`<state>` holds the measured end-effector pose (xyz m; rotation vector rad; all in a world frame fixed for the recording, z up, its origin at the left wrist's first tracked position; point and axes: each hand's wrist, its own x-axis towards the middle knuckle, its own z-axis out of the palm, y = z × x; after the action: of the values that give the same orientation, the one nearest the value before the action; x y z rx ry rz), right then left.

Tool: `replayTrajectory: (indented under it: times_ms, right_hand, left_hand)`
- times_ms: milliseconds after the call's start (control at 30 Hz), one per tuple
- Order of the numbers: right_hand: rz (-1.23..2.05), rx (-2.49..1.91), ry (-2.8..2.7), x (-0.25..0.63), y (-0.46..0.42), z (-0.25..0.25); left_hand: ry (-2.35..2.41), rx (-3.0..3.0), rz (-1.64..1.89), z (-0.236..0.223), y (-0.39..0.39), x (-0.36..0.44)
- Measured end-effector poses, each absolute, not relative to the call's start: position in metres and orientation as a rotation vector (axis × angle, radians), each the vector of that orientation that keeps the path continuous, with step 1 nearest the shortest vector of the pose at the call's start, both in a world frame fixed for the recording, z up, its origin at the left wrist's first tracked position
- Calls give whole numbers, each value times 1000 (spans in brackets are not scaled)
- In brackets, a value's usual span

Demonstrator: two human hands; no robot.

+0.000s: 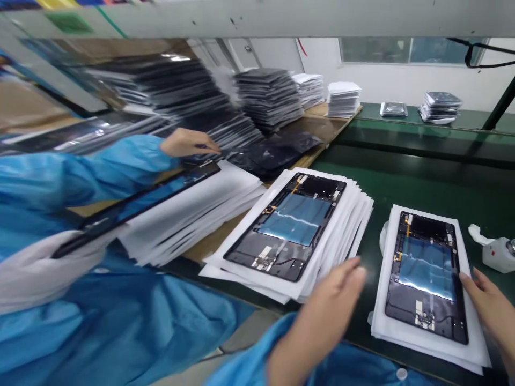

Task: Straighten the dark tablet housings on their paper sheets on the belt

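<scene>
My left hand [336, 300] hovers with fingers stretched and slightly blurred at the near right corner of a stack of white sheets [346, 225]. An open black tablet frame [292, 225] with a blue film lies on top of that stack. My right hand [488, 305] has its fingers out flat. Its fingertips touch the right edge of a second tablet frame [428, 273], which lies on a smaller pile of white sheets [386, 300]. Neither hand grips anything.
On the left a co-worker in a blue gown [80, 177] holds a long dark panel [137, 203] over another white sheet pile [209, 198]. Tall stacks of dark bagged parts [267, 96] and white stacks [341, 99] stand behind. A small white device [499, 252] sits at the right on the green belt [422, 177].
</scene>
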<state>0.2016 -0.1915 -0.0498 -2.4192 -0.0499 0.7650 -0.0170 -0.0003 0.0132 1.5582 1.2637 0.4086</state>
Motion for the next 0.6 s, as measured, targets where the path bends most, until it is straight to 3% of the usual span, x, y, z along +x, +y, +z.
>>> replayTrajectory:
  times_ms: [100,233,433,600]
  right_hand:
    - [835,-2392,-64,208,-189,-49]
    - [829,-2425,-158,210,-185,-45]
    - [696,-2570,-243,199,-181,-33]
    - [567,-2522,-207,183,-179,-17]
  left_hand:
    - [999,1741,104,-21,-13,27]
    - [1036,1931,11,-48,-9,56]
    - [1126,2170,-35,-42,-12,57]
    - [1103,2125,204,-28,-22,55]
